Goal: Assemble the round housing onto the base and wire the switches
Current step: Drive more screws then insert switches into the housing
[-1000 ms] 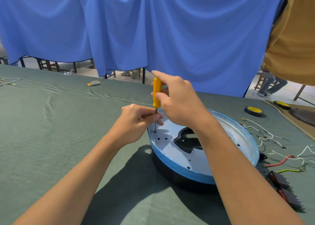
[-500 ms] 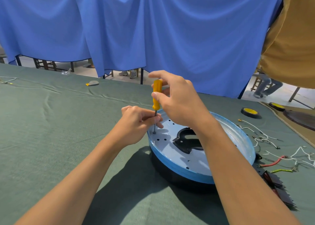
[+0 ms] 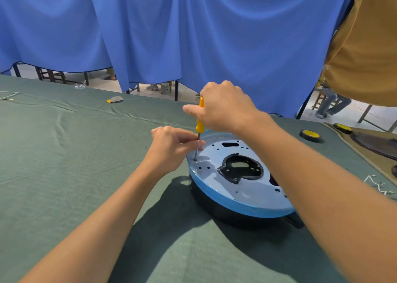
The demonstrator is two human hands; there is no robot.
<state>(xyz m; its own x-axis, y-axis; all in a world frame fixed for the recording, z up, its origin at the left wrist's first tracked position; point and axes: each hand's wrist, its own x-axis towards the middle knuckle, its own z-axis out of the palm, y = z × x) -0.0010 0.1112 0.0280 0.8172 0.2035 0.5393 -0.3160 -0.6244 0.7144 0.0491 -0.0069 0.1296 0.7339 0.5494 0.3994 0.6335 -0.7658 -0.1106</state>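
A round light-blue housing [image 3: 217, 194] with a pale perforated top sits on a black base [image 3: 227, 213] on the green table cloth. A dark opening [image 3: 240, 168] shows in its middle. My right hand [image 3: 223, 107] grips the yellow handle of a screwdriver [image 3: 199, 121] from above. The screwdriver stands nearly upright, its tip in a hole at the housing's left rim. My left hand [image 3: 169, 148] pinches the metal shaft just above the tip. My right forearm crosses over the housing's right side and hides it.
Two black-and-yellow tape rolls [image 3: 311, 135] lie at the back right beside a brown mat [image 3: 378, 154]. White wires [image 3: 378, 186] trail at the right edge. A small yellow-grey piece [image 3: 115, 99] lies far back. A blue curtain hangs behind the table, and a person in a mustard shirt [image 3: 365, 53] stands at right.
My right hand has turned on the screwdriver handle, fingers now wrapped over its top. The view shifted, so the wires and switches at right are mostly out of frame.
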